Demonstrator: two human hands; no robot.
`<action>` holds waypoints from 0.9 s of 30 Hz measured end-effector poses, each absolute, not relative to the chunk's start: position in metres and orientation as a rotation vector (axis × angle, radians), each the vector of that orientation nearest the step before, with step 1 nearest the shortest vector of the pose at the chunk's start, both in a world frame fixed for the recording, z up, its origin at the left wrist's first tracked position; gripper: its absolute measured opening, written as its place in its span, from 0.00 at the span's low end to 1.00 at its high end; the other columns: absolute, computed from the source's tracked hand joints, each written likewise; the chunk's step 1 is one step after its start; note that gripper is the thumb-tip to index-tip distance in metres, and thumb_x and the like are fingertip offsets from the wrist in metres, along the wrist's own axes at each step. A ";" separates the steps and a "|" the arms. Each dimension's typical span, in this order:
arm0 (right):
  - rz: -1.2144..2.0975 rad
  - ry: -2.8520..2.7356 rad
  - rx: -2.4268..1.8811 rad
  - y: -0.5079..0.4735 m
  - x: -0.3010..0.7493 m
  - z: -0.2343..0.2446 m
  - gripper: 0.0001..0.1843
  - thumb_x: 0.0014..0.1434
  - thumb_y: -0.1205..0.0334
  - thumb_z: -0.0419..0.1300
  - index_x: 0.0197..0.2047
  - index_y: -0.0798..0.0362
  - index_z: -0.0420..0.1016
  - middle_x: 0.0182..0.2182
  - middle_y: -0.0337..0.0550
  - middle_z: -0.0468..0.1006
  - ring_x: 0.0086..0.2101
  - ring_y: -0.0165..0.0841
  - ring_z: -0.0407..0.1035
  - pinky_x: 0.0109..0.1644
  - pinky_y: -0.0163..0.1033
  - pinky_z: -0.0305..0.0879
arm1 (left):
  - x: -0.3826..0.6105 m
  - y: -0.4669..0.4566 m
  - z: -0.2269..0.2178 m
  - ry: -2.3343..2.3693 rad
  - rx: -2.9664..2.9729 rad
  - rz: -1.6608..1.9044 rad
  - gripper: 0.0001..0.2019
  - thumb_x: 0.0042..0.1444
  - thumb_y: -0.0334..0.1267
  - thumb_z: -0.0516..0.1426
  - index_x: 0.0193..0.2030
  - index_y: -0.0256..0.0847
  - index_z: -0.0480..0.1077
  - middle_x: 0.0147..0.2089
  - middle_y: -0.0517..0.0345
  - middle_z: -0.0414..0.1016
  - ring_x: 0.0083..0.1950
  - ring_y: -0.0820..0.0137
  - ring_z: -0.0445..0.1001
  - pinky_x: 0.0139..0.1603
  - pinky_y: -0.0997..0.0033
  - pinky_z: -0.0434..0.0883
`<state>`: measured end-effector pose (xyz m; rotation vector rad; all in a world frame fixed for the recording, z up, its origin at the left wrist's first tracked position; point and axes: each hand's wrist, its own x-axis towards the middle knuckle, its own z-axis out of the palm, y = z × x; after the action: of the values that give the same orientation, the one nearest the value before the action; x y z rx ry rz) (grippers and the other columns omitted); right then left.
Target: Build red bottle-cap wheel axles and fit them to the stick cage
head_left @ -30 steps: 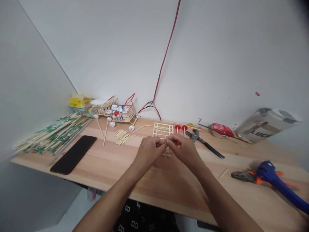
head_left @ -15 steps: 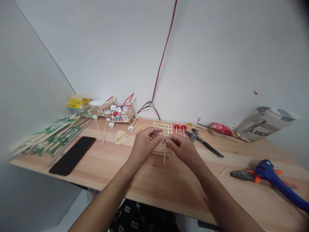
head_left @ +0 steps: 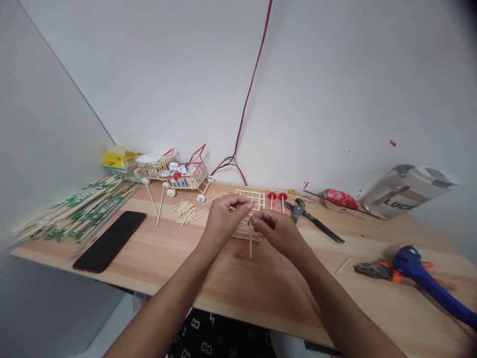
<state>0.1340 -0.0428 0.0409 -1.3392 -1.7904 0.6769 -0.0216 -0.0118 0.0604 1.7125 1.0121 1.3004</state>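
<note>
Bamboo-stick lattice frame (head_left: 244, 229) pinched between both hands over the middle of the wooden tabletop (head_left: 238, 278).

Left hand (head_left: 222, 219) has its fingertips closed on the frame's top edge at about 11 o'clock, right hand (head_left: 278, 229) is closed on it from the 3 o'clock side, probably so it stays off the wood and square while one loose stick (head_left: 250, 244) hangs down toward 6. Everything else is parked within reach: cut stick pile (head_left: 188, 211) at 10 o'clock, finished little cart (head_left: 182, 175) behind it, pliers (head_left: 311, 218) at 2, blue glue gun (head_left: 428, 283) at 4, phone (head_left: 110, 240) way out at 9.
</note>
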 end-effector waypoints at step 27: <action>0.048 -1.836 -2.444 0.038 0.169 0.044 0.16 0.59 0.56 0.54 0.35 0.56 0.80 0.37 0.62 0.80 0.39 0.46 0.75 0.39 0.46 0.65 | -0.038 0.012 0.035 0.848 1.319 1.167 0.13 0.44 0.44 0.65 0.30 0.34 0.75 0.26 0.59 0.74 0.27 0.76 0.67 0.30 0.75 0.64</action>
<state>0.1694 0.0379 0.0435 -2.4440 -1.8361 0.0483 -0.0383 0.0124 0.0351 1.3186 0.8479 1.1665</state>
